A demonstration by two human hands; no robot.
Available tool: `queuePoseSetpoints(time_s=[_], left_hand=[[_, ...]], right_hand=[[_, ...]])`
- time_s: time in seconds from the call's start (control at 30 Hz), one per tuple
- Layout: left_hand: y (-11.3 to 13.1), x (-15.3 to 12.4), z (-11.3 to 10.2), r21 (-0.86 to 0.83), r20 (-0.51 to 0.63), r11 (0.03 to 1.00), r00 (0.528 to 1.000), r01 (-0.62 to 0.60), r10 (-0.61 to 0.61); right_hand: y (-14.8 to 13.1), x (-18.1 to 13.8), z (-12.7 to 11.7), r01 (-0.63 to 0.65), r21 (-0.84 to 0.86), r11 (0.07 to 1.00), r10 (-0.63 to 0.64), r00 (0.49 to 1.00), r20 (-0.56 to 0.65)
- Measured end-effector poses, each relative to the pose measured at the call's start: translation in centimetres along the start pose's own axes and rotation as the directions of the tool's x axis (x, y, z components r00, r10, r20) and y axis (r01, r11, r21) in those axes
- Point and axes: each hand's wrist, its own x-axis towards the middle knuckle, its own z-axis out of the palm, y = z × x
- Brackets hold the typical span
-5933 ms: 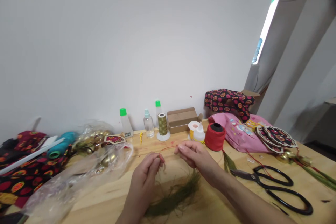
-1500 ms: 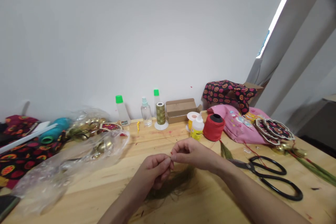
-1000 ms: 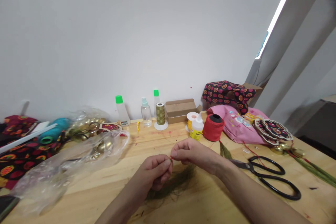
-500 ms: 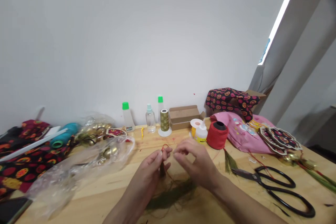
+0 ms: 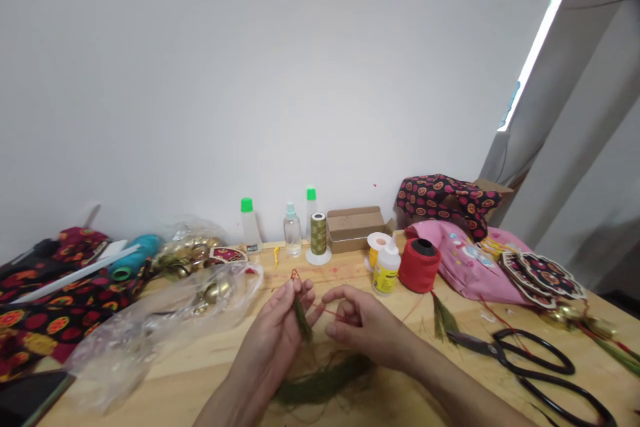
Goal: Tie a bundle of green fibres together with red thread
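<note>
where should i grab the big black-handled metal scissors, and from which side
I'd take the black-handled metal scissors by their wide loops, coming from the person's right: they lie flat on the pale wooden table with the loops toward that side, while the blades point left toward an olive-green thread tassel.
</note>
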Motion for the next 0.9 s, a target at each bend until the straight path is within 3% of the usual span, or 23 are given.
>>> queuePoseSetpoints(time_s=[0.1, 0.27, 0.47, 0.67, 0.8, 0.9], left_hand=[[-0.2, 0.0, -0.2, 0.056, 0.005, 0.998, 1.0, -0.024, 0.024], [-0.9, 0.1, -0.4, 0.221, 0.029, 0.975, 0.999, -0.036, 0.03], [-1.3, 0.3, -1.0, 0.415, -0.011, 0.908, 0.998, -0.049, 0.058], [-1.5, 0.4, -1.1, 0.561, 0.009, 0.828, 1.0, -0.009, 0.004], [-1.3, -0.3, -0.3, 0.628, 0.032, 0.777, 0.995, 0.057, -0.098], [-1.2, -0.6, 0.0, 0.606, 0.089, 0.791, 0.981, 0.083, -0.171]], right_hand=[[-0.4, -0.2, -0.4, 0.082, -0.202, 0.976, -0.1, 0.992, -0.082], [-1.0, -0.7, -0.7, 0.276, -0.565, 0.777, -0.378, 0.923, -0.07], [-1.1, -0.6, -1.3, 0.211, -0.718, 0.663, -0.314, 0.949, -0.011], [-1.4, -0.8, -1.2, 0.219, -0.656, 0.722, -0.383, 0.917, -0.116], [-1.7, -0.9, -1.1, 0.162, -0.585, 0.795, -0.328, 0.926, -0.189], [-2.0, -1.0, -1.4, 0.119, -0.539, 0.834, -0.28, 0.933, -0.228]])
